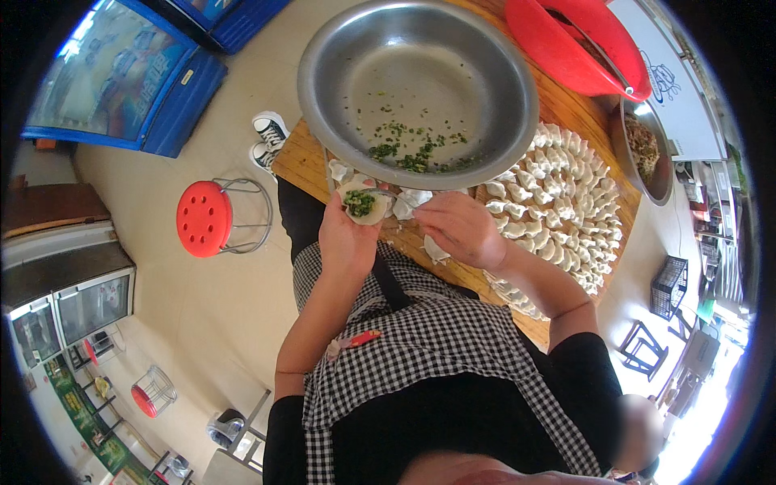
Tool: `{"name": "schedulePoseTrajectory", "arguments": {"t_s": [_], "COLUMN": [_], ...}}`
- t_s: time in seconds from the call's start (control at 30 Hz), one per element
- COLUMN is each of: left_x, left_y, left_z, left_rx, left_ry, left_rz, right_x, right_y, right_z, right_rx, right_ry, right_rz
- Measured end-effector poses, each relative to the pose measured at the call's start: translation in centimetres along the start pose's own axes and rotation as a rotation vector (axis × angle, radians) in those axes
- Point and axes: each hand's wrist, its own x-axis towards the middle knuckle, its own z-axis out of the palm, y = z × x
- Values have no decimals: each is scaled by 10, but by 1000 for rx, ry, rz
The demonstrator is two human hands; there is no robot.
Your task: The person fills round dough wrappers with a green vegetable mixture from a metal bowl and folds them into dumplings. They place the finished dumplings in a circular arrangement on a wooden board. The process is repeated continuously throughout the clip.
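Note:
On the palm side of my left hand (350, 242) lies a round dumpling wrapper (377, 211) topped with chopped green filling (359, 203). My right hand (462, 229) grips a thin metal utensil (395, 195), whose far end reaches the filling; its exact kind is hard to tell. Just beyond both hands stands a wide stainless steel basin (418, 177) with chopped greens (415, 160) along its near side. Loose wrappers (412, 205) lie on the table between and beside my hands. To the right, many folded dumplings (545, 212) sit in curved rows on a board.
The wooden table (303, 160) carries a red plastic basin (576, 54) at the far right. Beside it is a metal bowl (642, 145) of minced filling. A red-topped stool (205, 218) stands on the floor at left. Another person's sneakers (270, 136) show beyond the table corner.

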Motion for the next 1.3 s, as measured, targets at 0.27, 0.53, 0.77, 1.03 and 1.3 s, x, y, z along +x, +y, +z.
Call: {"name": "schedulePoseTrajectory", "arguments": {"t_s": [0.27,0.53,0.77,1.03,1.3], "left_x": [-12,25,43,67,61], "left_y": [19,11,15,39,49], "left_z": [45,68,82,65,68], "left_rx": [43,84,71,116,120], "left_ry": [-165,-324,-302,-282,-387], "left_rz": [25,75,60,110,-48], "right_x": [35,54,60,67,91], "right_y": [-8,12,37,55,37], "right_z": [-17,-24,-17,-22,-8], "right_rx": [807,741,710,375,-42], "right_ry": [159,299,364,419,19], "right_rz": [851,838,786,498,229]}}
